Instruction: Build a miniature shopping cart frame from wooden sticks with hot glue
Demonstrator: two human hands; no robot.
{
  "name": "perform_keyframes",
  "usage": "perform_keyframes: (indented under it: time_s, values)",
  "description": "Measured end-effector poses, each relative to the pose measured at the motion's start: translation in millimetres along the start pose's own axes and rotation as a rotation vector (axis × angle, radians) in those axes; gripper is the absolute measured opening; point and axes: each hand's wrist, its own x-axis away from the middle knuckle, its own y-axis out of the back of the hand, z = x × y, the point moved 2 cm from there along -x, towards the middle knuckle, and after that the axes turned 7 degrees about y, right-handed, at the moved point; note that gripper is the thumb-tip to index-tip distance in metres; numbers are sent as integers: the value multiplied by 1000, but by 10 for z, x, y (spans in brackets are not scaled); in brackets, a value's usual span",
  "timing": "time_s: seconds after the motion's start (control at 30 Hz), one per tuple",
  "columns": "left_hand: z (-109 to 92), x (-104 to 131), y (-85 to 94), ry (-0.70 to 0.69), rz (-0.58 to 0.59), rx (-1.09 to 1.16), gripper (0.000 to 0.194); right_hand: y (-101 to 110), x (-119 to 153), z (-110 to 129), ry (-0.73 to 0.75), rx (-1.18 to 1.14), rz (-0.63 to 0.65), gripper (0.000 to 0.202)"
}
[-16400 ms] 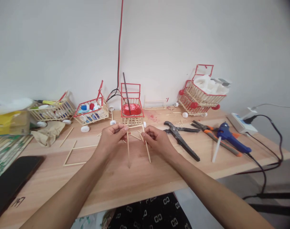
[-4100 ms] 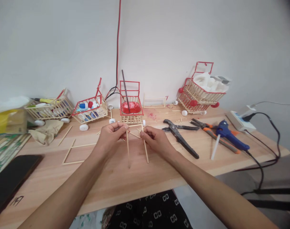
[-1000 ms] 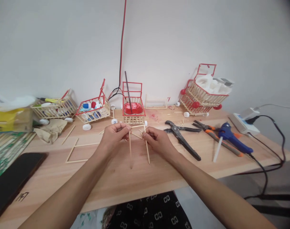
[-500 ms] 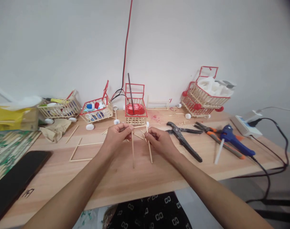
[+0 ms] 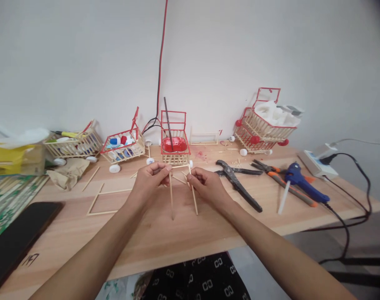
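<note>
My left hand [image 5: 152,179] pinches the left upper corner of a three-sided wooden stick frame [image 5: 172,200], near the table's middle. At the frame's other upper corner, my right hand [image 5: 205,181] has its fingers closed on the right stick. A short stick joins the two long ones at the top, and the long ones point down toward the table front. Just behind the hands stands a small stick cart [image 5: 175,159] with a red container [image 5: 174,144] and a dark rod in it. Another stick frame [image 5: 102,212] lies flat, partly behind my left forearm.
Black cutters [image 5: 240,187], orange-handled pliers [image 5: 294,191], a blue glue gun [image 5: 305,183] and a power strip [image 5: 318,164] lie right. More stick carts [image 5: 122,154] line the wall. A phone [image 5: 23,237] and stick bundles [image 5: 8,204] lie left.
The view has shifted slightly, so the table things appear a little further left. Both hands keep their hold on the stick frame, with little other movement.
</note>
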Motion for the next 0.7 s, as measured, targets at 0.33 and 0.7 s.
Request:
perform_keyframes:
  time_s: [0.33,0.7]
  values:
    - [47,-28,27,7,-9,26,27,-10,-11,-13,16,-1,3,23]
    - [2,5,15,25,-36,6,29,-2,-11,16,19,26,-5,24]
